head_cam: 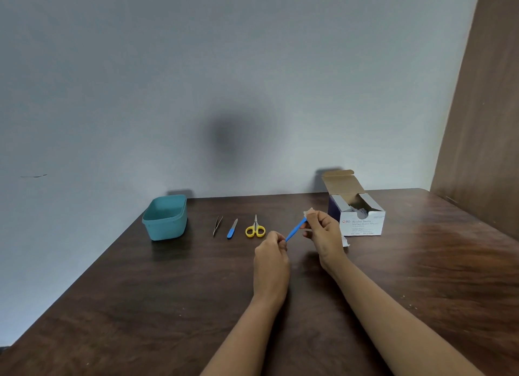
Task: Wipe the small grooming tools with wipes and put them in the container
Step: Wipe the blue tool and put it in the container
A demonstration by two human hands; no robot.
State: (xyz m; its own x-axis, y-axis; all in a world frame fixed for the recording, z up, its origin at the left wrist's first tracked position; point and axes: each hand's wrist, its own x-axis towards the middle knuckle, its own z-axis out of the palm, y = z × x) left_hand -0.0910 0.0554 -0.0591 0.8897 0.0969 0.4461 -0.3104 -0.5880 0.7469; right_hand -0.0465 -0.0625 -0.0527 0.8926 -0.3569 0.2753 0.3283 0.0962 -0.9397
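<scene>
My left hand (271,252) pinches the lower end of a thin blue tool (295,230) held slantwise above the table. Around the tool's upper end, my right hand (323,233) pinches a white wipe (309,212). On the table to the left lie yellow-handled scissors (255,229), a blue-handled nail file (232,229) and metal tweezers (217,225), side by side. A teal container (165,217) stands open at the far left, and I see nothing in it.
An open white box of alcohol swabs (358,217) stands at the back right, with a torn white wrapper (346,241) in front of it. The dark wooden table (168,305) meets a grey wall behind. A brown panel (483,123) rises on the right.
</scene>
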